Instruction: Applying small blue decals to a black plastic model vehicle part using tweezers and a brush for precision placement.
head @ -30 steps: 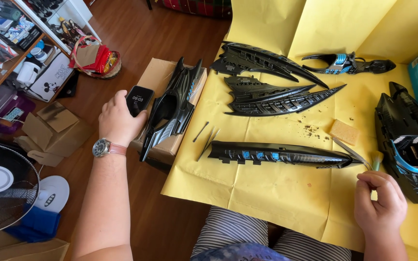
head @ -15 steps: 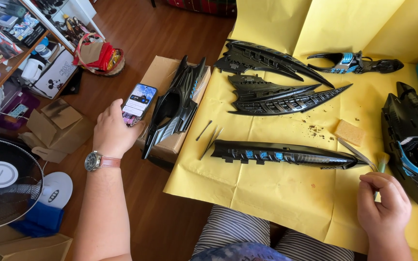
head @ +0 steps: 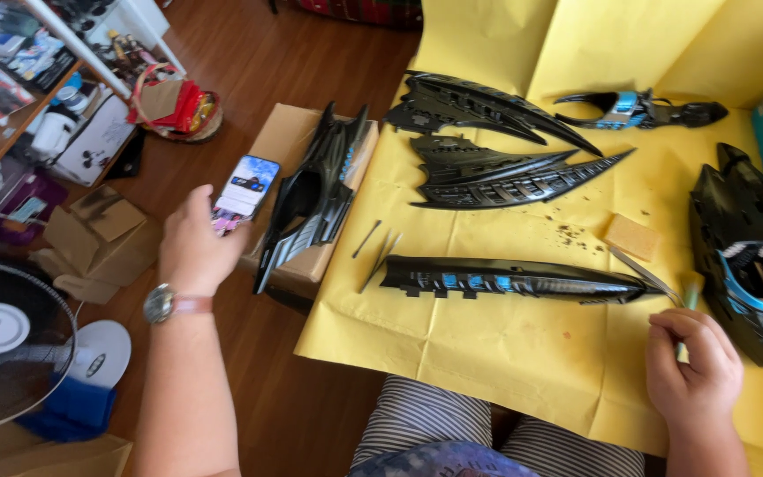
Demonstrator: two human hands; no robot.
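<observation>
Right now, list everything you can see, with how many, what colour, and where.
Sheet of yellow paper: one, yellow, covering the work surface.
Black plastic model parts with blue accents: about six, black, five on the paper, one on the box.
Brown cardboard box: one, brown, left of the paper.
Tan sanding block: one, tan, on the paper.
Smartphone with lit screen: one, in the left hand.
Black fan: one, on the floor at left.
Red basket: one, on the floor, top left.
Left hand: holds the smartphone, wristwatch on wrist.
Right hand: grips a thin green tool.
</observation>
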